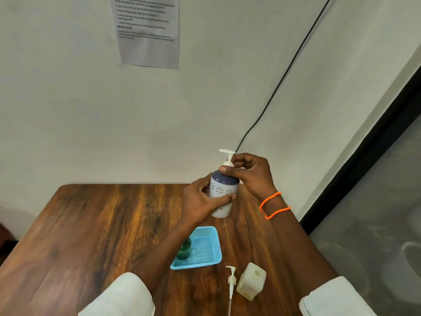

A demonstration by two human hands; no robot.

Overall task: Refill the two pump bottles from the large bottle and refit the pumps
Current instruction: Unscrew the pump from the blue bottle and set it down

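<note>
We hold the blue-topped pump bottle (pixel 222 192) above the table (pixel 91 224), left hand (pixel 200 202) wrapping its body, right hand (pixel 249 173) pinching its pump collar (pixel 228 163). Our left forearm partly hides the green bottle (pixel 185 248) in the blue tray (pixel 210 252); a loose pump (pixel 231 279) lies beside the open square bottle (pixel 251 280).

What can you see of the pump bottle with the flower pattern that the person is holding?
The pump bottle is round and pale, with small flower prints and a dark blue shoulder. A white pump sits in its neck, spout pointing left. It looks like ceramic or plastic. It is held nearly upright above the table, not resting on it. The left hand wraps its body; the right hand grips the pump collar.
</note>
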